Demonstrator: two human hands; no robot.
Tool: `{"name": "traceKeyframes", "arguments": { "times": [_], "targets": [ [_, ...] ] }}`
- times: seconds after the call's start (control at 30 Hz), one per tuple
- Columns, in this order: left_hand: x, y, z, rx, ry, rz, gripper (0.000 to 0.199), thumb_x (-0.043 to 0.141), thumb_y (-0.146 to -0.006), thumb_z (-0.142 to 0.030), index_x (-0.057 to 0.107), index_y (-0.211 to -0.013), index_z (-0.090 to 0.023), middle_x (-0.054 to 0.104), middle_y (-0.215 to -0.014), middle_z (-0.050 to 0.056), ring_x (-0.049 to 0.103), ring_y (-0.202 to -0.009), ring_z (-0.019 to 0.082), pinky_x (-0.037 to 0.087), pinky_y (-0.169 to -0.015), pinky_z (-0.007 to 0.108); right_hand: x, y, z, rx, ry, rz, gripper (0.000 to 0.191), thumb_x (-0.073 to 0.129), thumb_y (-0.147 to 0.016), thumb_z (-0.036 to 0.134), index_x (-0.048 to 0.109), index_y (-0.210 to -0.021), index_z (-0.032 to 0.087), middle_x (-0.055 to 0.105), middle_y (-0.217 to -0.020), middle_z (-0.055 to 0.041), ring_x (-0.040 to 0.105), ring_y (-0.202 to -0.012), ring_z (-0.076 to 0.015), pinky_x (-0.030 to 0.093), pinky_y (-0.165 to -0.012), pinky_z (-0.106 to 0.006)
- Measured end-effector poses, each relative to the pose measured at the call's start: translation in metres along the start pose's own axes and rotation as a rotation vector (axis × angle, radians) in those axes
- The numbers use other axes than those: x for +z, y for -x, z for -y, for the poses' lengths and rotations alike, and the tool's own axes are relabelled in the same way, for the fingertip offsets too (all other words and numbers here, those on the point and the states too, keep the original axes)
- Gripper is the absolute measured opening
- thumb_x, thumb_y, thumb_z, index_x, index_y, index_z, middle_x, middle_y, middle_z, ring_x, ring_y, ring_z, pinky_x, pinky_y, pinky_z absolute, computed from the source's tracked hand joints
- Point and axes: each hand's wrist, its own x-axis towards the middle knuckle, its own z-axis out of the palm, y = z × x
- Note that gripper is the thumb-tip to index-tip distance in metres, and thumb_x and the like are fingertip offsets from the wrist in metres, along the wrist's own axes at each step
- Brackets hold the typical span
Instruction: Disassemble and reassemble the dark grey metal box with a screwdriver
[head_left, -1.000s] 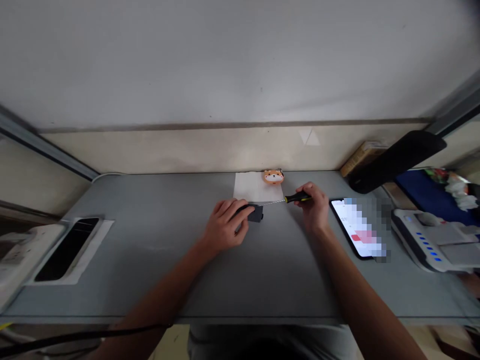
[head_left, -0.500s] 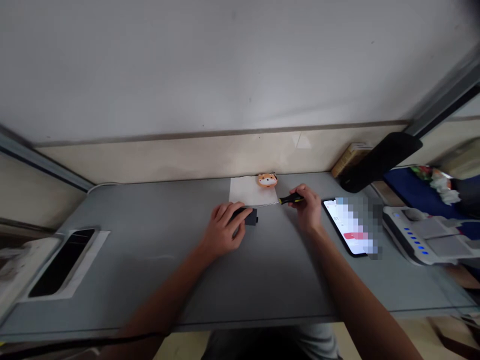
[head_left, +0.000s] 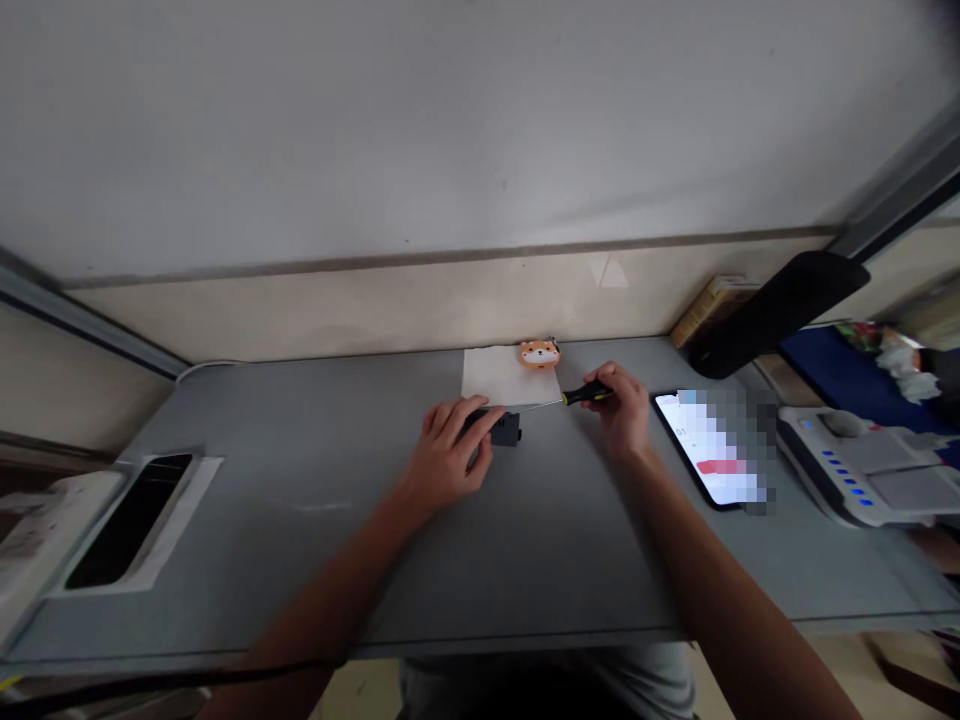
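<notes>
My left hand (head_left: 454,450) is closed over a small dark box-shaped device (head_left: 508,430) and holds it on the grey desk. Only the device's right end, with a small knob, shows past my fingers. My right hand (head_left: 621,405) grips the black and yellow handle of a screwdriver (head_left: 581,395). Its thin metal shaft points left towards the device, just above it. Whether the tip touches the device I cannot tell. Behind the device lies a white sheet of paper (head_left: 499,375), with an orange dog-faced case (head_left: 540,353) at its back right corner.
A lit phone (head_left: 697,440) lies right of my right hand. Beyond it stand a white power strip (head_left: 832,465), a black cylinder (head_left: 780,310) and a book (head_left: 705,310). At the left, a dark phone (head_left: 131,520) rests on paper. The wall runs along the desk's back edge.
The view has shifted slightly. The screwdriver's shaft has drawn a little to the right, and more of the device's top shows. My left hand still holds the device.
</notes>
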Motion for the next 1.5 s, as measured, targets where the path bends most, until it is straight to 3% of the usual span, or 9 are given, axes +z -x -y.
{"name": "traceKeyframes", "arguments": {
  "times": [0.27,0.53,0.67,0.8,0.9,1.03,1.2,1.33,1.5],
  "targets": [
    [-0.001,-0.005,-0.004,0.042,-0.011,-0.025,0.032,0.055,-0.091,-0.008,0.068,-0.118,-0.018,0.068,-0.117,0.013,0.062,-0.104,0.025,0.045,-0.091,0.038,-0.004,-0.002,-0.003,-0.03,0.023,-0.016,0.02,0.064,-0.067,0.04,0.058,-0.058,0.023,0.06,-0.062,0.0,0.05,-0.051,-0.0121,0.04,-0.043,-0.025],
    [-0.004,-0.006,-0.008,0.001,-0.034,0.178,0.043,0.051,-0.089,-0.006,0.065,-0.128,-0.021,0.064,-0.129,0.015,0.057,-0.112,0.029,0.045,-0.096,0.045,-0.004,-0.003,-0.002,-0.005,-0.072,-0.077,0.022,0.067,-0.064,0.041,0.056,-0.061,0.022,0.06,-0.068,0.0005,0.053,-0.054,-0.0109,0.043,-0.046,-0.024],
    [-0.005,-0.007,-0.006,-0.035,0.047,0.16,0.039,0.051,-0.091,-0.009,0.065,-0.126,-0.021,0.064,-0.127,0.014,0.058,-0.112,0.029,0.047,-0.095,0.043,-0.005,-0.004,-0.004,-0.035,-0.076,-0.073,0.024,0.066,-0.067,0.043,0.054,-0.063,0.023,0.059,-0.069,0.0017,0.053,-0.055,-0.0104,0.042,-0.046,-0.023],
    [-0.006,-0.005,0.009,-0.095,0.222,0.183,0.041,0.057,-0.089,-0.013,0.061,-0.129,-0.023,0.062,-0.131,0.013,0.058,-0.119,0.03,0.047,-0.101,0.048,-0.006,-0.006,-0.005,-0.047,-0.077,-0.114,0.023,0.065,-0.064,0.044,0.054,-0.064,0.023,0.06,-0.069,0.002,0.054,-0.055,-0.0106,0.042,-0.046,-0.023],
    [-0.005,-0.002,0.022,-0.215,0.453,0.212,0.043,0.059,-0.087,-0.013,0.056,-0.128,-0.021,0.066,-0.122,0.011,0.064,-0.114,0.026,0.05,-0.102,0.046,-0.008,-0.007,-0.001,-0.077,-0.039,-0.142,0.023,0.064,-0.063,0.045,0.055,-0.062,0.023,0.059,-0.064,0.0026,0.052,-0.051,-0.0108,0.039,-0.044,-0.024],
    [0.007,0.0,0.032,-0.5,0.753,0.211,0.034,0.067,-0.085,-0.022,0.055,-0.117,-0.021,0.068,-0.112,0.008,0.069,-0.1,0.021,0.058,-0.088,0.038,-0.011,-0.003,0.009,-0.218,0.078,-0.078,0.025,0.064,-0.068,0.047,0.056,-0.061,0.024,0.052,-0.054,0.0042,0.047,-0.045,-0.0111,0.032,-0.044,-0.026],
    [0.022,0.002,0.032,-0.686,0.946,0.265,0.037,0.075,-0.084,-0.036,0.058,-0.114,-0.022,0.072,-0.102,0.006,0.072,-0.095,0.022,0.059,-0.079,0.035,-0.023,0.028,0.018,-0.329,0.225,-0.13,0.022,0.063,-0.075,0.043,0.061,-0.064,0.023,0.058,-0.059,0.0037,0.054,-0.052,-0.0128,0.039,-0.053,-0.027],
    [0.023,0.003,0.028,-0.656,0.855,0.304,0.038,0.068,-0.091,-0.046,0.062,-0.119,-0.021,0.072,-0.098,0.006,0.071,-0.09,0.022,0.058,-0.078,0.035,-0.034,0.062,0.017,-0.308,0.368,-0.1,0.023,0.065,-0.079,0.043,0.066,-0.068,0.023,0.059,-0.056,0.0033,0.057,-0.056,-0.0154,0.042,-0.056,-0.029],
    [0.023,0.005,0.028,-0.458,0.575,0.237,0.026,0.063,-0.096,-0.043,0.071,-0.106,-0.02,0.07,-0.101,0.007,0.065,-0.101,0.024,0.055,-0.091,0.04,-0.039,0.086,0.015,-0.286,0.427,-0.142,0.026,0.065,-0.08,0.045,0.067,-0.066,0.023,0.059,-0.055,0.0025,0.054,-0.054,-0.0149,0.04,-0.052,-0.027]
  ]
}}
